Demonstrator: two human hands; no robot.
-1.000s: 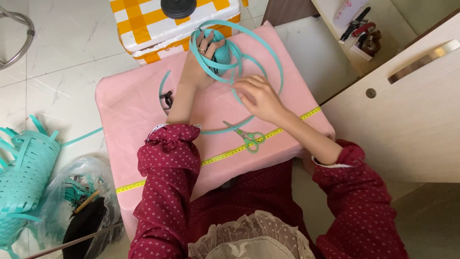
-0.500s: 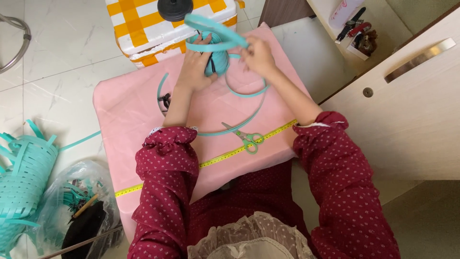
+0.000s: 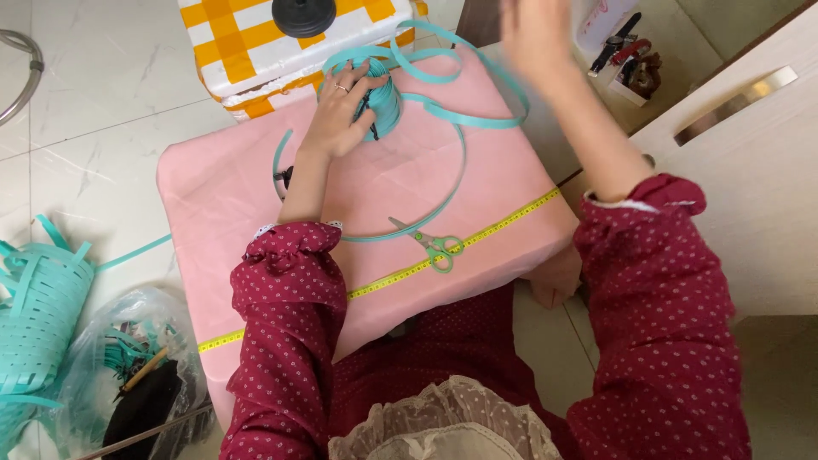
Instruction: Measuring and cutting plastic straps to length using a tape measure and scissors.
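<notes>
The pink table (image 3: 256, 196) carried the work, a yellow tape measure (image 3: 477, 234) running along its near edge — flat there, probably as a length guide. Against the far edge stood a yellow-checked box (image 3: 247, 43). Your left hand (image 3: 341, 115) was closed over the teal strip roll (image 3: 383, 102) near that far edge, seemingly pinning it so the strip (image 3: 460, 162) could pay off in loose loops. Your right hand (image 3: 537, 30) was raised beyond the far right corner — blurred, grip unreadable. Green scissors (image 3: 434, 247) lay by the tape.
</notes>
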